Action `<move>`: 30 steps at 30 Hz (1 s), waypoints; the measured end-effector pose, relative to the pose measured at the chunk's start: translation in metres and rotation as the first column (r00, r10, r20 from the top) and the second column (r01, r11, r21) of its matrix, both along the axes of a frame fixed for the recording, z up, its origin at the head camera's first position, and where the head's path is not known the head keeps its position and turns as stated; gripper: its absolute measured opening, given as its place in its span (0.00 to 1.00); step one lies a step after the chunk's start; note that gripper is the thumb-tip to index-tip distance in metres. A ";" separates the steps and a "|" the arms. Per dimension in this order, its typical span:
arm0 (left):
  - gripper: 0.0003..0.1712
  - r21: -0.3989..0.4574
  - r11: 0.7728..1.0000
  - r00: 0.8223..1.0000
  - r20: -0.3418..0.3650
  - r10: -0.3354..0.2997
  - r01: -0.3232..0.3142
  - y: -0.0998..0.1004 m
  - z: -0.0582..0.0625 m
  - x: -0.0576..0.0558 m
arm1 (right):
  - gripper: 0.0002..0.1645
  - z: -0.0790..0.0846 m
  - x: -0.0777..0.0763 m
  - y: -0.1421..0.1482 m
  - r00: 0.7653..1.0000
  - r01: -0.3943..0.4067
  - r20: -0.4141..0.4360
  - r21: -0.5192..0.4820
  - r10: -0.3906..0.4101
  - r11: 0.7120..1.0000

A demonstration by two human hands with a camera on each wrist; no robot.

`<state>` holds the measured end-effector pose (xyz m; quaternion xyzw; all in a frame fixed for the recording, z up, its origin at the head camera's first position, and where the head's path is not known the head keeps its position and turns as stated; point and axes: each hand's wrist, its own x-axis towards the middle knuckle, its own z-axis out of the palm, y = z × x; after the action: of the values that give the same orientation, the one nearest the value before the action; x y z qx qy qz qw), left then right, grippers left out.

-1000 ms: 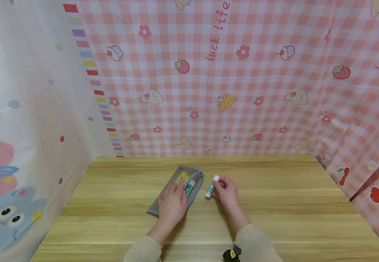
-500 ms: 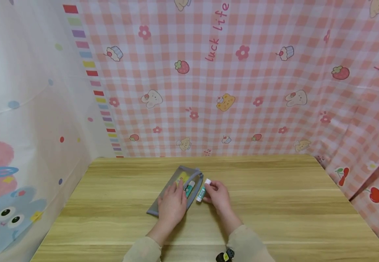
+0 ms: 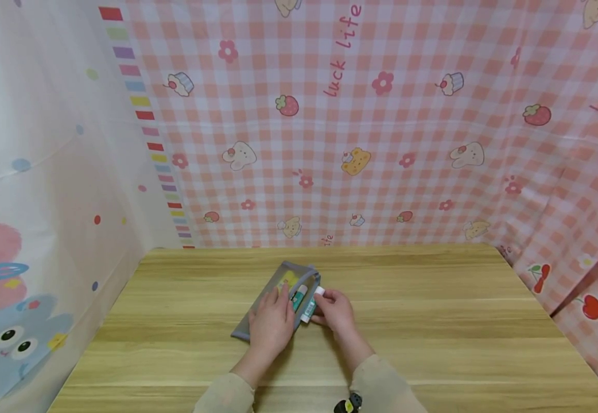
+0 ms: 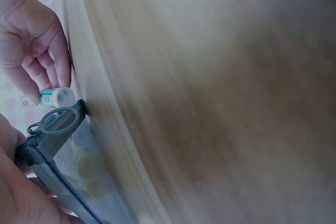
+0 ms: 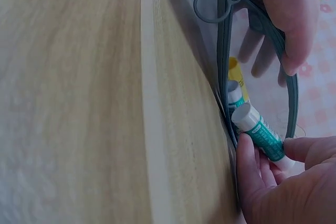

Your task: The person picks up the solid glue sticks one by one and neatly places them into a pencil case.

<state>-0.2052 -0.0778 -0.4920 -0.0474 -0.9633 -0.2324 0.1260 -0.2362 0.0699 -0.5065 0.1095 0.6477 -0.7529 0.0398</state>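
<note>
A grey mesh zip pouch (image 3: pixel 259 304) lies slanted on the table, its zipped mouth spread apart. My left hand (image 3: pixel 272 327) lies over it; in the right wrist view its thumb is at the mouth's rim, and its fingers show through the mesh. My right hand (image 3: pixel 337 312) pinches a white and teal glue stick (image 5: pixel 262 136) between thumb and fingers, right at the mouth. Inside the pouch are another glue stick (image 5: pixel 234 94) and a yellow item (image 5: pixel 235 71), mostly hidden. A ring zipper pull (image 4: pixel 56 129) hangs at the pouch's end.
The wood-grain table (image 3: pixel 433 321) extends around the pouch. Behind it hangs a pink checked curtain (image 3: pixel 330 126), with a white printed curtain (image 3: pixel 87 189) on the left. A small black object (image 3: pixel 348 404) sits by the right sleeve.
My right hand has moved left with the glue stick, from beside the pouch to its mouth. The left hand and pouch have stayed put.
</note>
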 end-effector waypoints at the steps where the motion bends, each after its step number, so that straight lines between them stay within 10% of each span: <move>1: 0.26 -0.001 1.000 1.000 0.000 0.000 0.000 0.000 0.000 0.000 | 0.19 0.000 0.000 -0.001 1.000 -0.002 0.001 0.001 0.002 1.000; 30: 0.25 -0.002 1.000 1.000 0.000 -0.011 0.011 0.001 0.001 0.001 | 0.21 0.002 0.006 -0.004 0.971 -0.237 -0.027 0.044 0.239 0.970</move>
<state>-0.2046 -0.0765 -0.4913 -0.0525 -0.9632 -0.2324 0.1247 -0.2303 0.0662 -0.5048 0.0199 0.6720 -0.7309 0.1173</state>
